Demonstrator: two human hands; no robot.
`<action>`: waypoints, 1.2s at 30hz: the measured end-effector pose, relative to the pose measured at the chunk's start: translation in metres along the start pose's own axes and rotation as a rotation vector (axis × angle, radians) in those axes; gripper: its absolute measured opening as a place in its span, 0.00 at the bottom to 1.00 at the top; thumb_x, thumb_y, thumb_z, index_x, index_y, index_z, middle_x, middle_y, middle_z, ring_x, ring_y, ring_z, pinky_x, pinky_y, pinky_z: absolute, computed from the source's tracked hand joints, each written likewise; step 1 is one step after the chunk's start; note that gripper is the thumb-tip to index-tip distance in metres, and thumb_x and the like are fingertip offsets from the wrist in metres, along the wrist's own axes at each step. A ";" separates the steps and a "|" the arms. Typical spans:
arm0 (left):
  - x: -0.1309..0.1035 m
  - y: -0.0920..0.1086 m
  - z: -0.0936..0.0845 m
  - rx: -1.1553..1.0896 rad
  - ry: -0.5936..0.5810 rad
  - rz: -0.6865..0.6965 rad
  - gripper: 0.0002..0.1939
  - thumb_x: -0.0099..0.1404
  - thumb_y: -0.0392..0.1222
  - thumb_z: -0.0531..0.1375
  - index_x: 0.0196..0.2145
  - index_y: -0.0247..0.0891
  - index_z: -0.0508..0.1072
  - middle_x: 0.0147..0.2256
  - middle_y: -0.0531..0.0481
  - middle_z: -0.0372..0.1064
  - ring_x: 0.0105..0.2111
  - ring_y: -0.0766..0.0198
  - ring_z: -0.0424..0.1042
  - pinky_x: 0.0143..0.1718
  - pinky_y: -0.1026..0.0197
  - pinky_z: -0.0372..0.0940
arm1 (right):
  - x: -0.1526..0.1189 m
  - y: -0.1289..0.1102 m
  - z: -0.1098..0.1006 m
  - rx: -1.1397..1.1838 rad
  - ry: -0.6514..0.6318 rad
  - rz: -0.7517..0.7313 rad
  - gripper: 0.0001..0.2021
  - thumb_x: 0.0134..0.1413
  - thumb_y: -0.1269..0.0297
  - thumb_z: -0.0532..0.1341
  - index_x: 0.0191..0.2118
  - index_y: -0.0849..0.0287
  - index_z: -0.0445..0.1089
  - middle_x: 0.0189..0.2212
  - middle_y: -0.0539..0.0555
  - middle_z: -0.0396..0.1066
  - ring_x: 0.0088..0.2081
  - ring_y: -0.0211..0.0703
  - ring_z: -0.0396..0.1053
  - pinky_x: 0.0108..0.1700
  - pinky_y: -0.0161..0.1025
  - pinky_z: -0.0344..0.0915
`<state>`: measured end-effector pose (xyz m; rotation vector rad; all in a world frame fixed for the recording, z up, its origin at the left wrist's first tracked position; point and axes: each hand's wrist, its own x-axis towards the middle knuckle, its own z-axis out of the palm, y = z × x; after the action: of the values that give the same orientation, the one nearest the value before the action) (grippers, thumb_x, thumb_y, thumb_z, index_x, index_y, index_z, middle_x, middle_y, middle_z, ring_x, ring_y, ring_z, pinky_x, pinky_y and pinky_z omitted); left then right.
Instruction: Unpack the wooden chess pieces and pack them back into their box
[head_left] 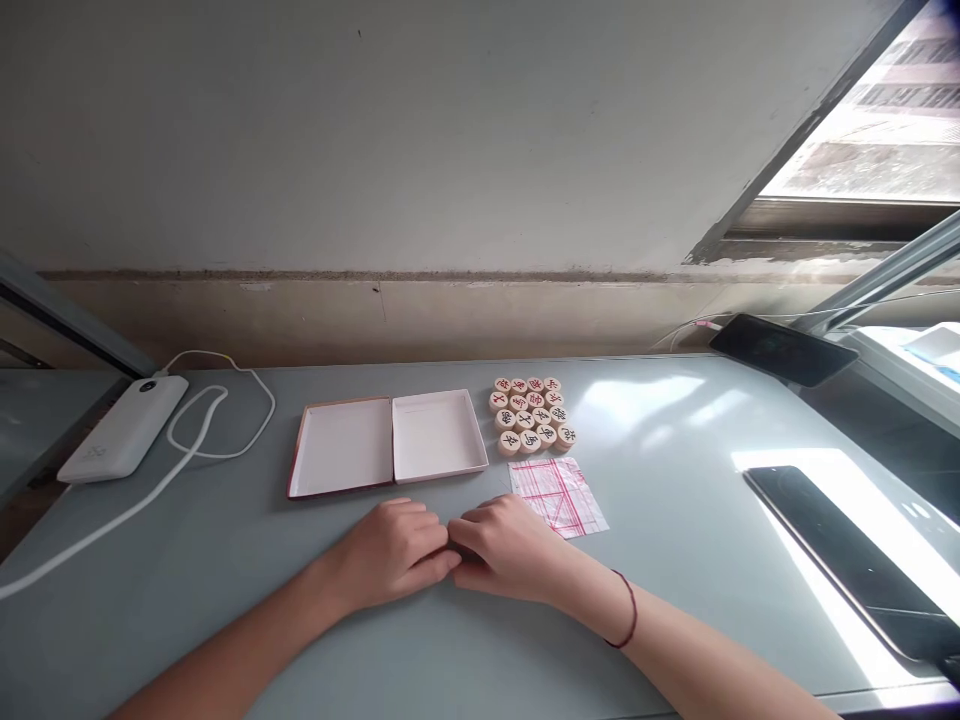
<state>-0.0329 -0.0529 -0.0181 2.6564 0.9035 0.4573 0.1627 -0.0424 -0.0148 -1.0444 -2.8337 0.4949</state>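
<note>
My left hand [397,550] rests on the table with its fingers curled in and its thumb toward the right. Against it lies my right hand [510,548], also loosely closed, a dark red cord round its wrist. Nothing shows in either hand. Just beyond them is a shallow cardboard box, its white-lined lid [341,447] and tray [439,435] opened flat side by side. To the right of the box stand wooden Chinese chess pieces [531,415] grouped in rows, red characters at the back and black in front. A folded paper board [561,495] with red lines lies near my right hand.
A white power bank [124,430] with a looped white cable [180,462] lies at the left. Toward the right are a dark phone [851,560] and another dark device [784,350] by the window. A wall [375,150] rises behind the grey table [652,600].
</note>
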 end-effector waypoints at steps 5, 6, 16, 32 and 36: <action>0.000 0.001 -0.003 -0.043 -0.018 -0.025 0.22 0.72 0.47 0.45 0.24 0.38 0.66 0.20 0.54 0.62 0.21 0.67 0.58 0.25 0.62 0.52 | 0.000 -0.002 -0.002 -0.005 -0.028 0.030 0.07 0.49 0.63 0.57 0.24 0.58 0.60 0.18 0.48 0.65 0.18 0.32 0.44 0.24 0.35 0.37; 0.000 0.001 -0.003 -0.051 -0.017 -0.028 0.22 0.72 0.48 0.45 0.24 0.38 0.66 0.20 0.54 0.62 0.21 0.67 0.58 0.25 0.62 0.53 | 0.000 -0.002 -0.003 -0.007 -0.027 0.031 0.07 0.49 0.64 0.57 0.24 0.58 0.60 0.18 0.48 0.65 0.18 0.31 0.45 0.24 0.35 0.37; 0.000 0.002 -0.006 -0.079 -0.034 -0.042 0.21 0.72 0.48 0.46 0.24 0.38 0.66 0.21 0.54 0.62 0.22 0.67 0.58 0.25 0.63 0.53 | -0.001 -0.002 -0.002 -0.004 -0.017 0.039 0.07 0.51 0.62 0.58 0.25 0.58 0.62 0.19 0.47 0.66 0.18 0.32 0.48 0.24 0.35 0.36; -0.001 0.000 -0.006 -0.063 -0.059 -0.052 0.19 0.71 0.45 0.47 0.24 0.38 0.65 0.21 0.54 0.62 0.22 0.67 0.59 0.25 0.63 0.54 | -0.001 -0.007 -0.006 -0.029 -0.031 0.067 0.08 0.52 0.61 0.58 0.26 0.58 0.64 0.20 0.48 0.66 0.18 0.32 0.52 0.23 0.35 0.37; -0.002 0.002 -0.005 -0.065 -0.037 -0.055 0.18 0.71 0.44 0.49 0.24 0.38 0.65 0.22 0.54 0.62 0.22 0.67 0.60 0.25 0.63 0.54 | -0.002 -0.008 -0.008 -0.001 -0.029 0.064 0.08 0.53 0.64 0.57 0.26 0.58 0.64 0.20 0.48 0.66 0.19 0.32 0.52 0.24 0.35 0.39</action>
<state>-0.0352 -0.0544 -0.0137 2.5666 0.9317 0.4162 0.1608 -0.0469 -0.0044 -1.1408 -2.8339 0.5181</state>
